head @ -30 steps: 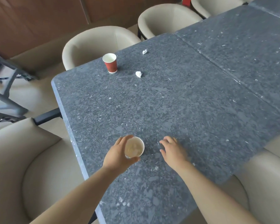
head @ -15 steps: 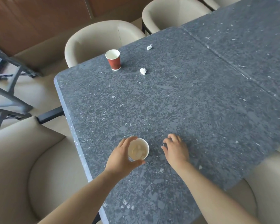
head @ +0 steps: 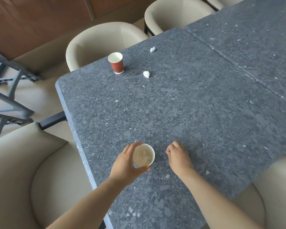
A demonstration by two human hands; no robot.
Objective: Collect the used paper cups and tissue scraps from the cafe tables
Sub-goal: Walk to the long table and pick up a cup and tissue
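Gripping a white paper cup [head: 143,155] from its left side, the left hand [head: 127,162] curls thumb and fingers round the rim and wall. The cup is at 6 o'clock on the grey stone table [head: 196,121], and pale crumpled tissue seems to lie inside it. Whether its base touches the surface cannot be told.

At 3 o'clock from this cup, near but apart, the right hand [head: 177,154] rests knuckles-up on the table with its fingers curled under. Whether they pinch a scrap cannot be told.

Well apart, toward 11 o'clock, a red paper cup [head: 116,63] stands upright near the far edge. A tissue ball [head: 147,74] lies near it at its 3 o'clock. A smaller tissue scrap [head: 152,49] lies farther off at 1 o'clock, close to the edge. Cream chairs [head: 104,40] surround the table.

Likely risks: squeezing the thin cup wall could buckle it, and tilting it could spill the tissue already inside. A long reach across the table could knock over the red cup or brush the light scraps off the far edge.
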